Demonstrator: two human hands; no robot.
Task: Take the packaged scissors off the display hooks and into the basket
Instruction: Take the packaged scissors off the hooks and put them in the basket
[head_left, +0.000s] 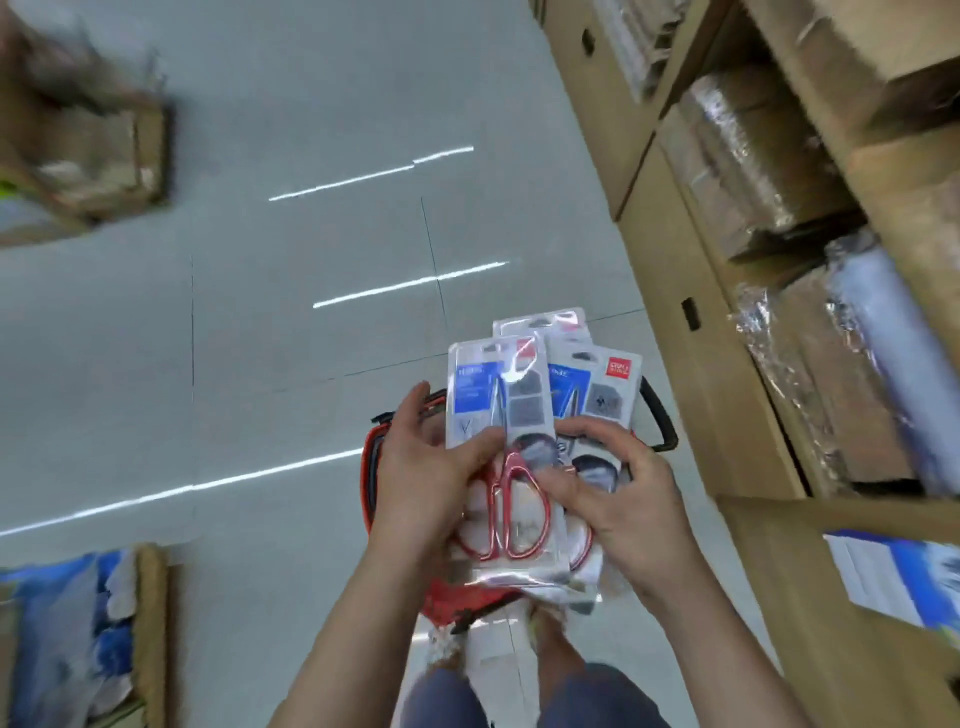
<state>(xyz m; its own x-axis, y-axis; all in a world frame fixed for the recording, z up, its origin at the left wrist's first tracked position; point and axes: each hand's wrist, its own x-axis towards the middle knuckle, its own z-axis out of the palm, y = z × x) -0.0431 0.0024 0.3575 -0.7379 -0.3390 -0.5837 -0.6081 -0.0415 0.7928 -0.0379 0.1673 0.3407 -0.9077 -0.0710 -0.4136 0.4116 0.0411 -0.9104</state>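
Several clear scissors packs (501, 415), blue-labelled, red-handled, fanned over the basket (368, 483).

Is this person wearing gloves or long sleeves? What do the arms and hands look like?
No gloves: the left hand and right hand are both bare, with no ring visible on the fingers. The left forearm and right forearm are bare too, with no sleeve, watch or bracelet in view down to the picture's lower edge.

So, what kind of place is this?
Probably a warehouse or stockroom aisle: stacked cardboard cartons along the right, more boxes on the tiled floor, and a red basket beneath the packaged scissors.
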